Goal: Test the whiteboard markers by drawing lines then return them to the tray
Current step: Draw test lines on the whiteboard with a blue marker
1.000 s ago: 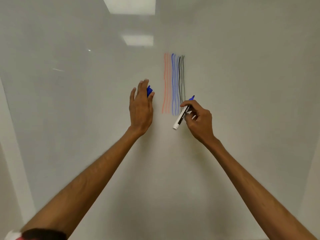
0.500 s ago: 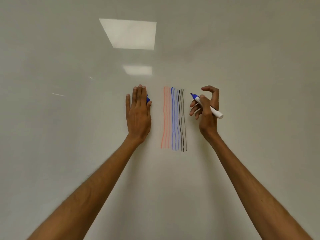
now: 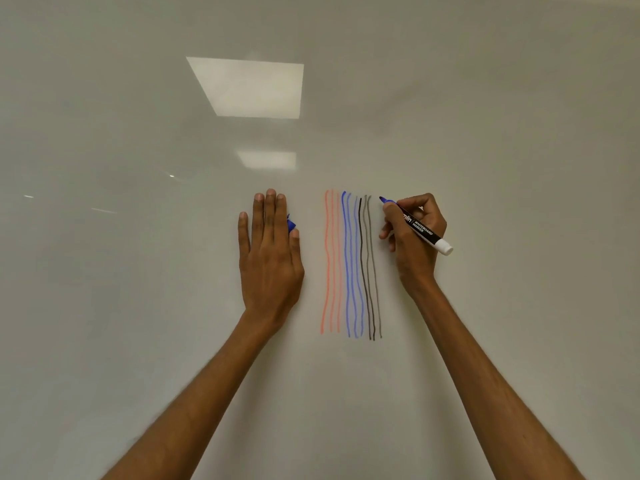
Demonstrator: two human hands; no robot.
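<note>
— Blue is the colour under test, I take it. Report from the nearest point outward.

— Both forearms [image 3: 194,410] enter from the bottom edge, well apart. Left grip [image 3: 270,251] lies flat on the board [image 3: 121,323], fingers straight, cap [image 3: 291,224] pinched between thumb and forefinger. Judged a brace, and a way to keep the cap ready for closing up.

— And the right?

— Right grip [image 3: 414,240] holds the marker [image 3: 423,231] like a pen, fingers curled round the barrel, white butt end slanting out to the right. Tip at or just off the board, I cannot tell which, just beside the top of the black lines [image 3: 362,258].

— Reason for that position?

— Judged the start of a fresh downward stroke, level with the tops of the orange lines [image 3: 327,261] and blue lines [image 3: 347,265].

— Room?

— Bare board right of the black set and below it, so a free run down; drift leftward would cross the black. Farther up, only ceiling-light reflections [image 3: 249,88]. No board edge can be made out for certain. Tray not in view.
</note>
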